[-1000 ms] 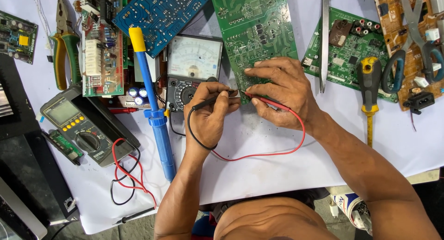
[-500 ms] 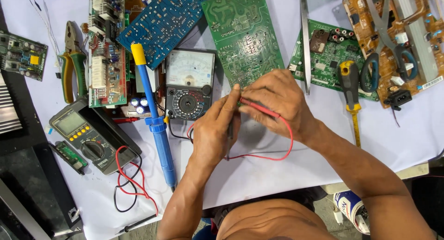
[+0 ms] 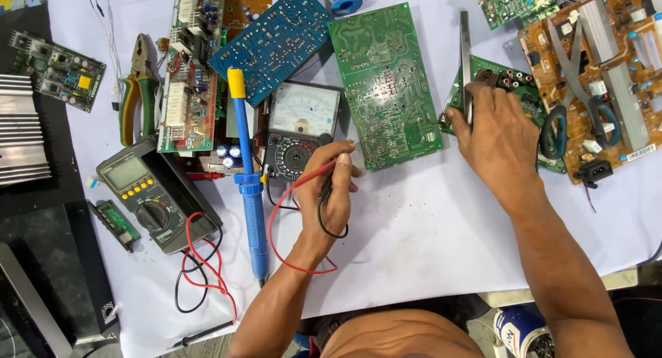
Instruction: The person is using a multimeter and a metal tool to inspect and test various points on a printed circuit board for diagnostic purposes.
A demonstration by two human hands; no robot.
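- our left hand (image 3: 331,192) is closed around the red and black probe leads (image 3: 324,185), bunched together in one grip, just below the analog meter (image 3: 301,127) on the desk (image 3: 427,227).
- our right hand (image 3: 493,134) has let go of the leads and moved well off to the right; it now pinches the lower end of a long metal tweezers (image 3: 466,61) lying beside a small green board (image 3: 514,96).
- half a second ago both hands met over the leads at the lower edge of the large green circuit board (image 3: 386,82); now that board lies bare, with neither probe touching it.
- we judge the probing of that board has paused and a tool is being fetched; the leads are parked in the left hand meanwhile.
- the loop of red wire has swung left with the hand and now hangs under the left wrist.
- further out, the blue soldering iron (image 3: 248,179), the digital multimeter (image 3: 155,196) and the pliers (image 3: 138,89) lie as they did; their shift in the picture comes from the head moving.
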